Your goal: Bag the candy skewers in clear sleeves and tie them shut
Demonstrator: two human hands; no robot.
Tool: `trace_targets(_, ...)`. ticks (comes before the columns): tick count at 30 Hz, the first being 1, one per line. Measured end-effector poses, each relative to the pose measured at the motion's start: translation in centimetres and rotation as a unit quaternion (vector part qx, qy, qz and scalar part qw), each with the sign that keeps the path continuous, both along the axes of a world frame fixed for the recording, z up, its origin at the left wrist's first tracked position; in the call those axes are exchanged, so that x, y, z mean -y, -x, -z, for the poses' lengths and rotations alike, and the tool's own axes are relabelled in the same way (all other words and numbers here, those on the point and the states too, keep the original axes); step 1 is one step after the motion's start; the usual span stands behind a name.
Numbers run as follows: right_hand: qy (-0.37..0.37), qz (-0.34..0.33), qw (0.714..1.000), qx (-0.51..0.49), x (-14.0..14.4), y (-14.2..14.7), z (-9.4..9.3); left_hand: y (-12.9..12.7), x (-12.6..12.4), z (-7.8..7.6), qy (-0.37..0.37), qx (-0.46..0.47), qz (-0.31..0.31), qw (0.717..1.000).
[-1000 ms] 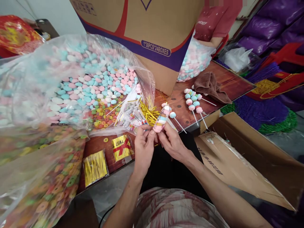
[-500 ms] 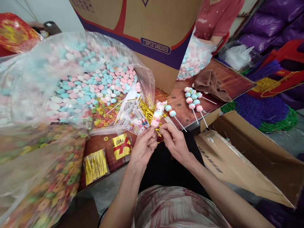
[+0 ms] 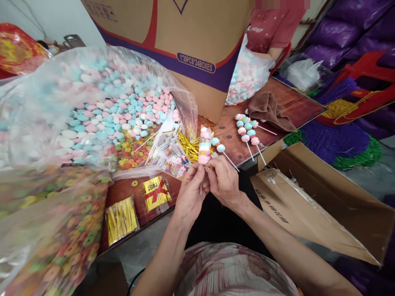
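Observation:
My left hand (image 3: 190, 190) and my right hand (image 3: 224, 181) meet at the table's near edge. Both pinch the base of a wrapped candy skewer (image 3: 205, 145), which stands nearly upright in a clear sleeve with pastel pink, blue and white candies. Its white stick pokes down between my fingers. A gold twist tie shows at the neck of the sleeve, between my fingertips. Behind the skewer lies a loose heap of gold twist ties (image 3: 188, 144) and a stack of printed clear sleeves (image 3: 168, 153).
Unwrapped candy skewers (image 3: 248, 130) lie right, beside a brown cloth (image 3: 269, 110). A big bag of pastel candies (image 3: 101, 107) and ring candies (image 3: 64, 246) fill the left. Tie packets (image 3: 121, 219) lie near. A carton (image 3: 191, 45) stands behind; an open box (image 3: 311, 205) sits right. Another person (image 3: 271, 31) sits beyond.
The wrapped skewer has swung from leaning right to nearly upright. Both hands have closed in together around its base.

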State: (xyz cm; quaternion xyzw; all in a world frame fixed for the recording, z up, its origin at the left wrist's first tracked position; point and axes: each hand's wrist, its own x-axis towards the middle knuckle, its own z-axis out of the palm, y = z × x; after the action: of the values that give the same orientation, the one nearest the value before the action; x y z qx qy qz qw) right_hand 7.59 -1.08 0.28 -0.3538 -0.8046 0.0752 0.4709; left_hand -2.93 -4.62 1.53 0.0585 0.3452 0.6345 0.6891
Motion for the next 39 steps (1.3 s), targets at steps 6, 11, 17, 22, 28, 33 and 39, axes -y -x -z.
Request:
trace_targets(6, 0.207, -0.047, 0.972, -0.097, 0.6, -0.4, -2.3, 1.2, -0.3, -1.1, -0.072, -0.097, 0.015, 0.993)
trace_targets(11, 0.16, -0.038, 0.983, -0.086, 0.5, -0.7, -4.4, 1.4, 0.5, -1.5, -0.071, -0.287, -0.013, 0.955)
trace_targets(17, 0.373, -0.076, 0.892, -0.243, 2.3, -1.3, -3.3, 0.3, 0.3, -0.2, -0.058, -0.233, 0.042, 0.97)
trace_targets(22, 0.537, -0.065, 0.782, -0.311, 4.7, -4.0, -0.6, -2.2, 0.0, 0.3, -0.133, -0.483, 0.029, 0.865)
trace_targets(28, 0.462, 0.077, 0.706, -0.531, 1.9, -12.2, 1.6, 1.5, -1.1, 1.2, -0.131, -0.693, 0.004, 0.709)
trace_targets(33, 0.389, 0.169, 0.737, -0.526, -1.1, -14.6, 0.7, 7.6, -1.0, 3.4, 0.016, -0.805, -0.049, 0.59)
trace_targets(39, 0.357, 0.058, 0.899, -0.248, 0.9, -5.0, -0.7, 8.2, -1.7, 3.7, 0.013, -0.765, -0.052, 0.642)
